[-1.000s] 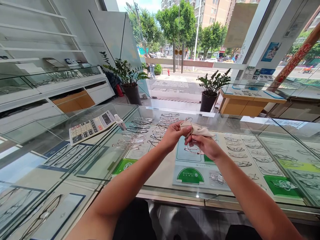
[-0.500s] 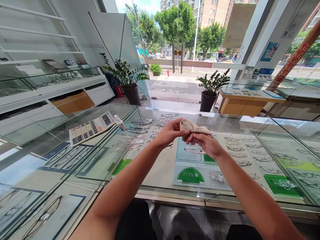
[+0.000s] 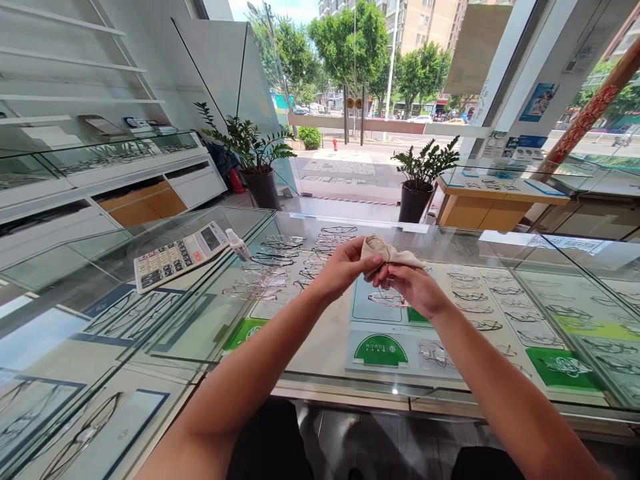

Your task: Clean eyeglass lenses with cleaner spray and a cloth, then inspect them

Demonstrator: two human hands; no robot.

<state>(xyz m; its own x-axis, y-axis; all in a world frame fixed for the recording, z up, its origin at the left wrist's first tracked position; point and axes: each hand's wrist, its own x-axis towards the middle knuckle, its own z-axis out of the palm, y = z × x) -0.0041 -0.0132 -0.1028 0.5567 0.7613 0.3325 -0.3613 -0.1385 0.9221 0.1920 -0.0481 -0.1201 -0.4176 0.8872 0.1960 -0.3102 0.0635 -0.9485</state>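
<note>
My left hand (image 3: 345, 264) is closed on a beige cleaning cloth (image 3: 399, 256), its thumb pressing the fabric round part of a pair of eyeglasses (image 3: 387, 248). Only a bit of the thin frame shows; the cloth and fingers cover most of it. Close against it, my right hand (image 3: 419, 288) pinches the eyeglasses from the right, below the loose end of the cloth. Both hands are held above the glass display counter (image 3: 310, 347). Rows of eyeglasses (image 3: 280, 257) lie under the glass around them.
A large calculator (image 3: 175, 257) and a small white spray bottle (image 3: 238, 245) stand on the counter to the left. Beyond the counter are two potted plants (image 3: 260, 180) and a glass door (image 3: 354, 113). A green brand sign (image 3: 381, 351) lies inside the case.
The cloth has shifted slightly under my left thumb, and the fingers have moved a little in a rubbing motion. The view has shifted slightly. Both hands keep their hold.
</note>
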